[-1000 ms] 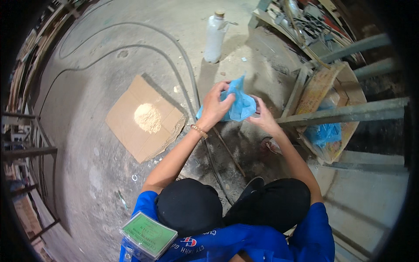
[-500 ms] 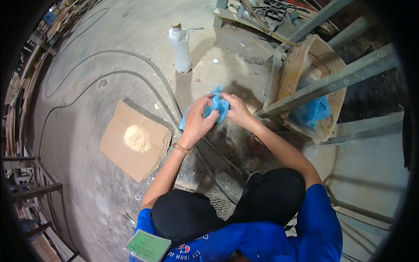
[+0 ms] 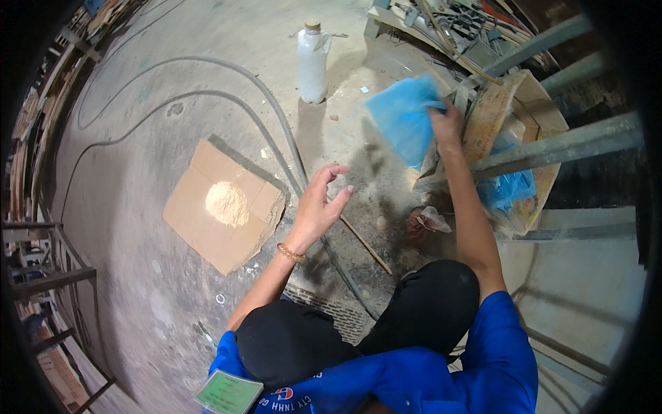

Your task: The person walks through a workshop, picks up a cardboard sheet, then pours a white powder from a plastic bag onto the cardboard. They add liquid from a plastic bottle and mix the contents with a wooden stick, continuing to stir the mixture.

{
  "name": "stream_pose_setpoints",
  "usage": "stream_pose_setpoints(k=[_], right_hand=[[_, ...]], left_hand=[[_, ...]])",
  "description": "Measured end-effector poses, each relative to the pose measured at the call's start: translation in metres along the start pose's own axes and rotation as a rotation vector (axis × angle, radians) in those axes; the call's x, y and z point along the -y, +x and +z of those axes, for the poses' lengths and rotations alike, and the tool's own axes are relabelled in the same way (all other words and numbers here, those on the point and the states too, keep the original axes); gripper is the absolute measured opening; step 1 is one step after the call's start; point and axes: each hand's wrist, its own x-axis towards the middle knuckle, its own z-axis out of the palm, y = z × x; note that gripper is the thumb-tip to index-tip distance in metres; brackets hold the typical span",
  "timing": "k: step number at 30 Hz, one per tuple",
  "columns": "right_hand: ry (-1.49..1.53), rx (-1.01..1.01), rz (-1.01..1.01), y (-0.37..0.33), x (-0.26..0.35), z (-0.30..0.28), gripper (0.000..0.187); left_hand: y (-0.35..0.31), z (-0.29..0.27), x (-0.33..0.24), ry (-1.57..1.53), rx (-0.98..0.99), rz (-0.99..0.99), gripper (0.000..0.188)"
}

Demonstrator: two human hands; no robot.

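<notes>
A thin blue plastic bag (image 3: 402,119) hangs spread out and slightly blurred from my right hand (image 3: 445,124), whose fingers close on its right edge. My left hand (image 3: 318,212) is held over the floor with fingers apart and nothing in it. To its left, a heap of pale yellow powder (image 3: 227,204) lies on a flat piece of brown cardboard (image 3: 186,221). Beyond my hands, a clear bottle (image 3: 312,69) with a whitish look and a brownish cap stands upright. Below the blue bag, a small reddish-brown bundle with a whitish plastic top (image 3: 419,224) rests on the floor.
At right, behind a metal frame bar (image 3: 558,148), a worn open carton (image 3: 493,114) holds more blue plastic (image 3: 507,188). A grey hose (image 3: 258,117) curves across the floor. A thin stick (image 3: 365,243) lies near my knees. Metal parts crowd a low platform (image 3: 420,34) at the back.
The crumpled blue bag, earlier between both hands, now hangs spread from my right hand, which moved right and away. My left hand has let go and opened. The reddish-brown bundle shows more fully.
</notes>
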Motion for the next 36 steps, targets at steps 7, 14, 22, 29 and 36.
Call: stream_pose_setpoints(k=[7, 14, 22, 29, 36], right_hand=[[0.461, -0.135, 0.480, 0.021, -0.047, -0.022, 0.044], [-0.288, -0.348, -0.088, 0.040, -0.071, -0.064, 0.040], [-0.154, 0.309, -0.483, 0.052, 0.048, 0.118, 0.083], [0.293, 0.384, -0.084, 0.050, 0.076, 0.229, 0.113], [0.196, 0.275, -0.224, 0.071, 0.067, 0.206, 0.085]], left_hand=[[-0.007, 0.003, 0.006, -0.076, 0.100, -0.074, 0.033], [-0.005, 0.007, 0.014, -0.163, 0.053, -0.040, 0.030], [-0.005, -0.006, 0.030, -0.178, 0.038, -0.112, 0.031], [-0.013, -0.025, 0.040, -0.161, 0.012, -0.184, 0.031], [-0.007, -0.028, 0.047, -0.286, -0.064, -0.186, 0.038]])
